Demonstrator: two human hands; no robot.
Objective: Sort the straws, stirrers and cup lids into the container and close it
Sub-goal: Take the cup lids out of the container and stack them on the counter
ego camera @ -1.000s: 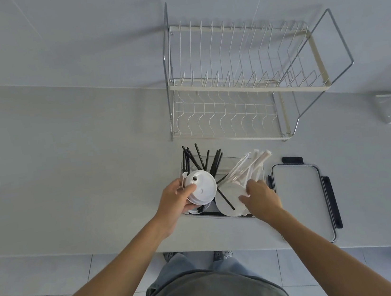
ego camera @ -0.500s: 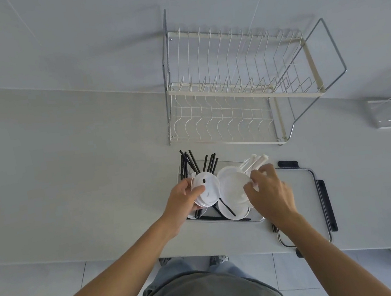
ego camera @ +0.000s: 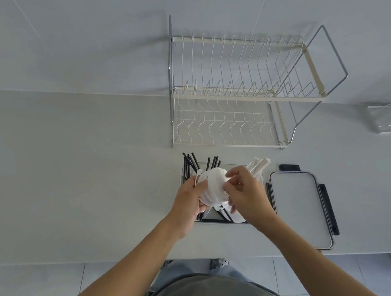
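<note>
Cup lids, a white stack, sit between your two hands above the container on the pale table. Your left hand grips them at 9 o'clock, your right hand pinches at 3. One container lid lies right; one dish rack at 12.

Both hands round stacked, perhaps nested, cup lids above container

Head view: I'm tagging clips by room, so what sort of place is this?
Most likely a kitchen: a wire dish rack stands on a pale counter against a tiled wall, and both hands work over a food-storage container.
</note>
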